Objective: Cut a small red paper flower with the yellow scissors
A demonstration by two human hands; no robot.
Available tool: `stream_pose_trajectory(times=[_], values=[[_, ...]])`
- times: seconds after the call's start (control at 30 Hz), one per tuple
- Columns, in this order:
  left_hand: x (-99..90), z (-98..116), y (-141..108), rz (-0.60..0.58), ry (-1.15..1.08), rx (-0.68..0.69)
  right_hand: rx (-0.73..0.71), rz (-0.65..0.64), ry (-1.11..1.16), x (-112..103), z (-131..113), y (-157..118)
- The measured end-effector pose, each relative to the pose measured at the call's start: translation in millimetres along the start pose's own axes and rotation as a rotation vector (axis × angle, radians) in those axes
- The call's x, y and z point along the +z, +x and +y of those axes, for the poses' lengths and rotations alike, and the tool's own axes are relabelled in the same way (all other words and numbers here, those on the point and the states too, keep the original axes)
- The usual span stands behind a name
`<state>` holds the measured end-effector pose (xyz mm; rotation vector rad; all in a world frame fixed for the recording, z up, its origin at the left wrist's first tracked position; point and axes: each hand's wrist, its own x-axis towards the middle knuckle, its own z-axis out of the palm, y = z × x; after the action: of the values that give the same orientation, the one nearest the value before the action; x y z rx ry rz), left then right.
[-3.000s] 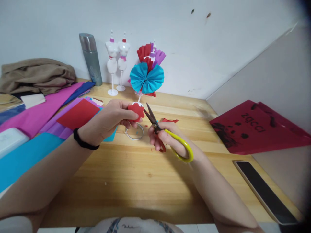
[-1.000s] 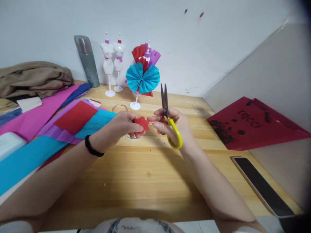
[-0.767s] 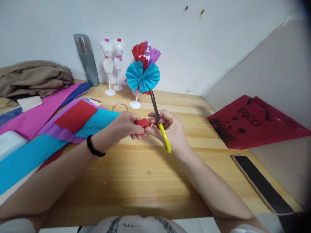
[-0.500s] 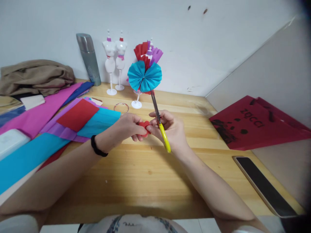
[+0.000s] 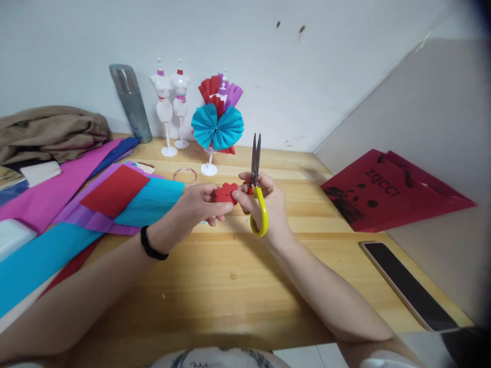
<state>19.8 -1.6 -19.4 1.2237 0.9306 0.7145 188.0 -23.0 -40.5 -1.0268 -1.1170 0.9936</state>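
Observation:
Between my two hands a red paper flower (image 5: 225, 193) with rounded petals is held above the table. My left hand (image 5: 201, 204) pinches its left side between thumb and fingers. At its right edge the thumb of my right hand (image 5: 268, 204) presses on the petals. That same hand also carries scissors (image 5: 259, 209) with yellow and red handles, their dark blades pointing up and slightly apart. Behind my hands stands a small white dress form (image 5: 209, 168) dressed in pleated red and purple paper, with a blue pleated paper bow (image 5: 217, 127) on its front.
Two more white dress forms (image 5: 164, 110) and a grey-green bottle (image 5: 132, 105) stand by the wall. Coloured paper sheets (image 5: 149, 202) and a brown cloth (image 5: 53, 130) lie left; a clear ring (image 5: 184, 176) lies mid-table. On the right are a red bag (image 5: 395, 194) and a phone (image 5: 408, 283).
The red flower has turned its face more toward me, its petals now plainer to see. The scissors have tilted upright, handle loop showing. The whole view has shifted slightly.

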Motion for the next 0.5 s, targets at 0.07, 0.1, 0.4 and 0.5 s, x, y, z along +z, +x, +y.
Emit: stream_pose_trajectory(times=[0.07, 0.1, 0.4, 0.5], values=[[1.6, -4.9, 1.1, 0.038, -0.033, 0.041, 0.01, -0.016, -0.003, 0.8, 2.3, -0.6], [1.7, -6.9, 1.6, 0.052, -0.048, 0.063, 0.015, -0.029, -0.004, 0.9, 2.8, -0.6], [-4.3, -7.5, 1.9, 0.025, 0.01, 0.059, 0.032, -0.124, -0.02, -0.8, -3.5, 2.5], [-5.4, -1.7, 0.1, -0.007, 0.022, 0.043, 0.033, -0.108, -0.02, 0.3, -1.1, 3.7]])
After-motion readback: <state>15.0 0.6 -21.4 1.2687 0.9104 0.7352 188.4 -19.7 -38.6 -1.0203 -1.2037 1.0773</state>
